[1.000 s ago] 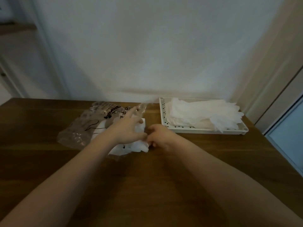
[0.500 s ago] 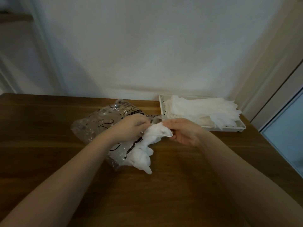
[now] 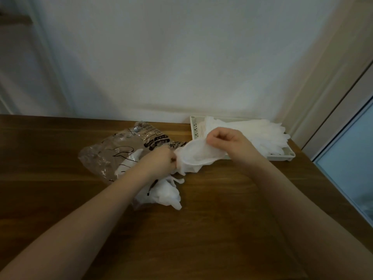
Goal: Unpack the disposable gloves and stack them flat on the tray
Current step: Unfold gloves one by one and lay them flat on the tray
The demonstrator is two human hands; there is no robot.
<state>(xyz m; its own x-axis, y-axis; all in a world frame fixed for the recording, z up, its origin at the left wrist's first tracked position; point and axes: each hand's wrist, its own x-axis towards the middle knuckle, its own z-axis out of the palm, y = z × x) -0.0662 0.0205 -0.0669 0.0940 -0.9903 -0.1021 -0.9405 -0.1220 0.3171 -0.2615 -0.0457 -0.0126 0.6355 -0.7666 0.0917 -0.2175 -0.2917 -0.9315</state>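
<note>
A white disposable glove (image 3: 196,156) is stretched between my two hands above the table. My left hand (image 3: 161,161) pinches its left end and my right hand (image 3: 226,139) grips its cuff, held a little higher. A crumpled clear plastic package (image 3: 113,154) with black print lies on the table to the left. More white gloves (image 3: 167,194) spill from its opening below my left wrist. A white tray (image 3: 282,157) stands at the back right with a flat pile of gloves (image 3: 262,130) in it, fingers pointing right.
The brown wooden table (image 3: 212,229) meets a white wall at the back. Its right edge runs along a pale blue panel (image 3: 347,164). A beige door frame stands behind the tray.
My right hand has pulled the glove's cuff up and to the right, toward the tray. The glove has spread out between both hands. The package has stayed where it was.
</note>
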